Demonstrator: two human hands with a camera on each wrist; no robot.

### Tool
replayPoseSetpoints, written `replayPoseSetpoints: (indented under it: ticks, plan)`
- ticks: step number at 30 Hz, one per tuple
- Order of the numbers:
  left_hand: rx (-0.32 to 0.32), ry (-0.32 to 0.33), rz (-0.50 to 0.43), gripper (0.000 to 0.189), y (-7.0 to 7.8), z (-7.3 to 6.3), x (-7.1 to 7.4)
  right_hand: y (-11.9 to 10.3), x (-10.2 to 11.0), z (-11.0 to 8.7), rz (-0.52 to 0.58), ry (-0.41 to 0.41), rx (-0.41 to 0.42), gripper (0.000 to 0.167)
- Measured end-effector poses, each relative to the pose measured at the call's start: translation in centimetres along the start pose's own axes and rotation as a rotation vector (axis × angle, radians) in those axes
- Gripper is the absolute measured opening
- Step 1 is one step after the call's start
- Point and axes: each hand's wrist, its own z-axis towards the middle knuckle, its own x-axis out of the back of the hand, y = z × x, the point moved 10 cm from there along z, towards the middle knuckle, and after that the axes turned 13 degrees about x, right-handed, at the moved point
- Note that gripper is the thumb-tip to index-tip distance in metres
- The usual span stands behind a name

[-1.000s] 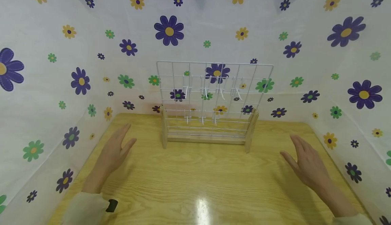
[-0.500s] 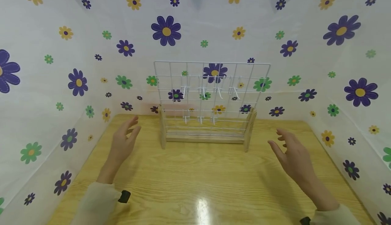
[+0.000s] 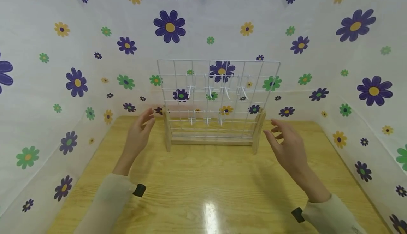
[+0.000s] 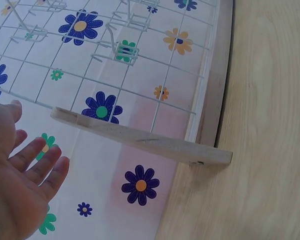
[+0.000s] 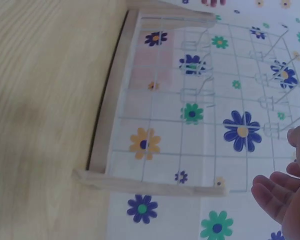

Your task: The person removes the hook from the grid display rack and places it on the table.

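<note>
A white wire grid rack [image 3: 219, 96] stands upright in a pale wooden base [image 3: 211, 141] toward the back of the table. Several white hooks [image 3: 208, 92] hang on its bars in two rows. To the left of the rack, my left hand [image 3: 138, 135] hovers with relaxed fingers, holding nothing. My right hand [image 3: 287, 145] is off the rack's right side, its fingers slightly bent and nothing in them. In the left wrist view, the left fingers [image 4: 49, 167] are apart from the wooden side post [image 4: 140, 137]. The right wrist view has the right hand [image 5: 290, 195] near the grid's edge.
The wood-grain table [image 3: 197, 177] spreads in front of the rack. White cloth walls [image 3: 203, 22] printed with flowers enclose it at the back and on both sides. A dark band [image 3: 139, 190] shows at the left sleeve and another dark piece [image 3: 298, 214] at the right sleeve.
Both hands have moved inward and farther forward, closer to the sides of the rack. The head view has shifted slightly. The rack and hooks stay in place.
</note>
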Motion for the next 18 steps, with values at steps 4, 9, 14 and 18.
replayPoseSetpoints:
  ticks: [4, 9, 14, 18]
  plan:
    - [0.024, -0.009, -0.027, 0.050, 0.0, 0.5, -0.5, -0.8, -0.5, 1.3, 0.043, 0.024, 0.020, 0.039]
    - [0.037, -0.021, -0.035, 0.052, 0.3, 1.3, -0.9, -1.6, -0.9, 2.9, 0.078, 0.048, 0.034, 0.038]
    - [0.030, -0.040, -0.050, 0.052, 0.8, 2.6, -1.4, -2.0, -1.0, 4.7, 0.094, 0.078, 0.030, 0.039]
    - [0.047, -0.067, -0.067, 0.052, 1.0, 3.4, -2.0, -2.2, -0.9, 5.9, 0.110, 0.115, 0.036, 0.038]
